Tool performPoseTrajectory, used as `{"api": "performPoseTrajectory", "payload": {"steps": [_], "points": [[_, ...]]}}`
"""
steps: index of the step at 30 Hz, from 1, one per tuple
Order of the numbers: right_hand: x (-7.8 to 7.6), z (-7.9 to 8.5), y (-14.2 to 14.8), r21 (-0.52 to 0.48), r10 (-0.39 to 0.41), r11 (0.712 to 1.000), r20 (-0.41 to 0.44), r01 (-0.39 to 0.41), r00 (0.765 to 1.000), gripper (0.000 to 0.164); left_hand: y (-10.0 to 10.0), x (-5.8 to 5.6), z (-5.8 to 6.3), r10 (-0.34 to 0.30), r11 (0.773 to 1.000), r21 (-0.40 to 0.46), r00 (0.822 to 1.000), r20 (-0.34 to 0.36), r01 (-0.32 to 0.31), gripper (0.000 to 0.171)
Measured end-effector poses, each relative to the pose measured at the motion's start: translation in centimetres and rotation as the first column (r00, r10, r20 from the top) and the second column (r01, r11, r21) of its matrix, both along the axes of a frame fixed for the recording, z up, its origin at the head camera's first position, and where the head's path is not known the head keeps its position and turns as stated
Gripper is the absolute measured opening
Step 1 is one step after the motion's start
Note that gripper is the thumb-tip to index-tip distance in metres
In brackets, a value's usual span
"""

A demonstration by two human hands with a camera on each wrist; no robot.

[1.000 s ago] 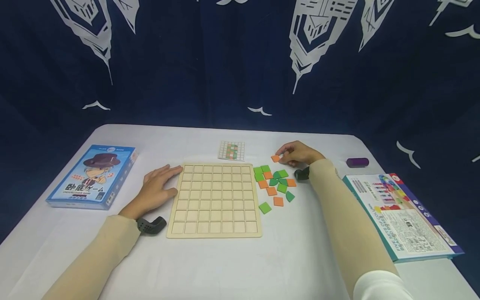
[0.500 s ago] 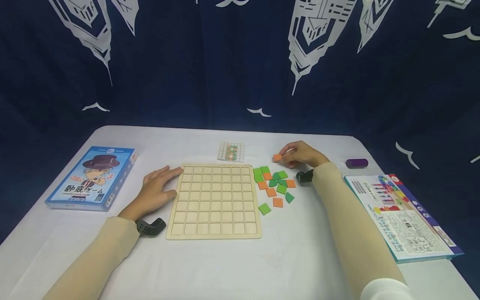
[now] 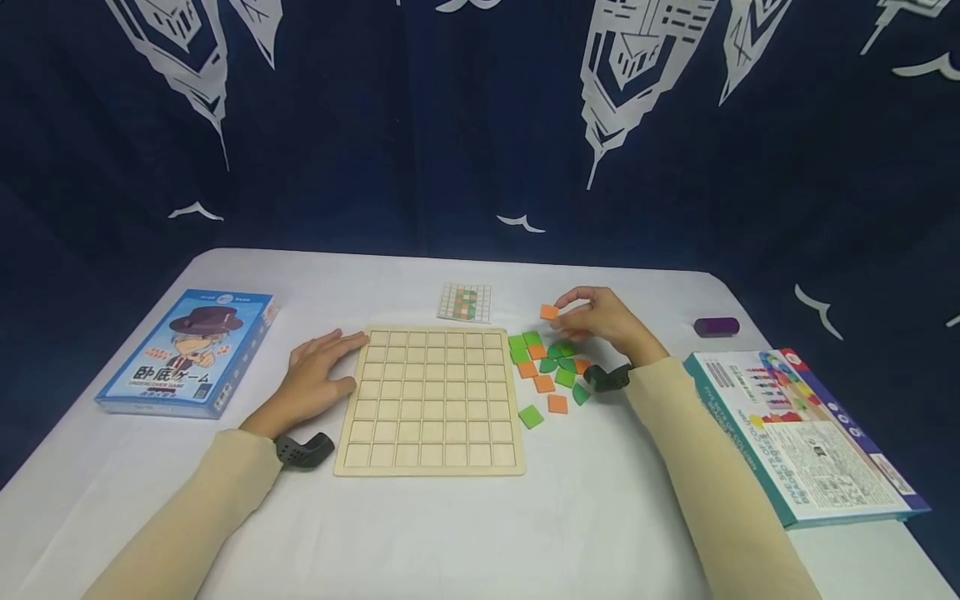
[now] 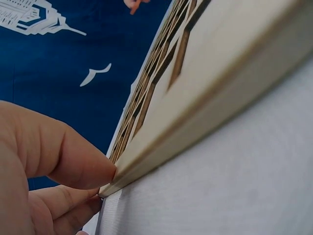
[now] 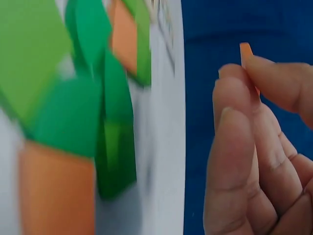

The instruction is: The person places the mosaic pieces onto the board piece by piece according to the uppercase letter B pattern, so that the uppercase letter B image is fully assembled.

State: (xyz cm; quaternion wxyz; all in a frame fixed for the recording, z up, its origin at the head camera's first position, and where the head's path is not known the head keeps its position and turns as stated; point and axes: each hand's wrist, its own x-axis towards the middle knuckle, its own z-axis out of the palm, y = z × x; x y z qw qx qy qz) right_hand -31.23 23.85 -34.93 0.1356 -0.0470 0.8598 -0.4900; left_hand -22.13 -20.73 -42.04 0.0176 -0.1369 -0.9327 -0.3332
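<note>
Two hands: both on view at the white table (image 3: 450, 537).
Left hand (image 3: 311, 385): left of centre; fingers extended, thumb apart from them, touching the board's left edge without gripping it.
Right hand (image 3: 600, 321): right of centre; thumb and fingertips pinched together on one orange tile.
Orange tile (image 3: 549, 312): just right of centre, raised off the table, beyond the loose tiles.
Grid board (image 3: 429, 472): centre and lower centre, lying flat.
Loose tiles (image 3: 543, 383): along the board's right side; orange, light green and dark green, some overlapping.
Pattern card (image 3: 464, 302): centre, beyond the board, with a coloured grid printed on it.
Blue box (image 3: 187, 354): left side of the frame.
Purple cylinder (image 3: 716, 327): right side, lying beyond the larger box.
Larger box (image 3: 810, 437): lower right.
Curtain (image 3: 375, 125): dark blue, filling the upper frame.
</note>
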Motion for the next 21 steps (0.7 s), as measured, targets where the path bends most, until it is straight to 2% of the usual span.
{"api": "performPoseTrajectory", "payload": {"steps": [7, 15, 21], "points": [[2.3, 0.3, -1.8, -0.052, 0.025, 0.998, -0.014, -0.025, 1.000, 0.038, 0.0, 0.0, 0.0, -0.001, 1.000, -0.004, 1.000, -0.007, 0.001, 0.071], [3.5, -0.1, -4.4, -0.121, 0.063, 0.990, -0.023, -0.066, 0.998, 0.034, -0.1, -0.3, 0.0, 0.001, 1.000, -0.002, 1.000, -0.008, -0.001, 0.072], [4.1, -0.4, -6.8, -0.130, 0.092, 0.987, -0.013, -0.093, 0.996, 0.032, -0.1, -0.2, 0.0, 0.001, 1.000, 0.000, 1.000, -0.007, -0.001, 0.071]]}}
